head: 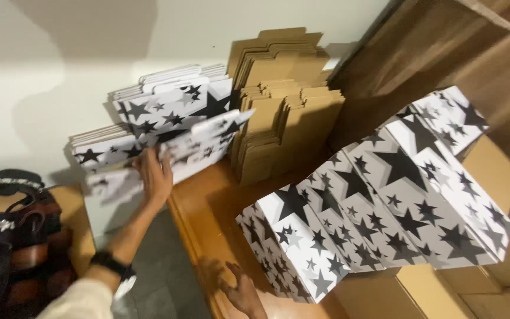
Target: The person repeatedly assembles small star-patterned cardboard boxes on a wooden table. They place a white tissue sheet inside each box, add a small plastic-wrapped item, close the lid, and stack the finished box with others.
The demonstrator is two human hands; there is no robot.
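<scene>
The left hand (156, 176) lies open-fingered on a flat white cardboard sheet printed with black stars (199, 147), gripping its edge where it leans on the stack of matching flat sheets (149, 112) against the wall. The right hand (244, 294) rests open and empty on the wooden bench (208, 207), just beside the assembled star-printed boxes (373, 195). Judgement: draw off one sheet only, supporting it flat so that it does not crease; plain brown flat cardboard blanks (278, 112) stand close alongside.
</scene>
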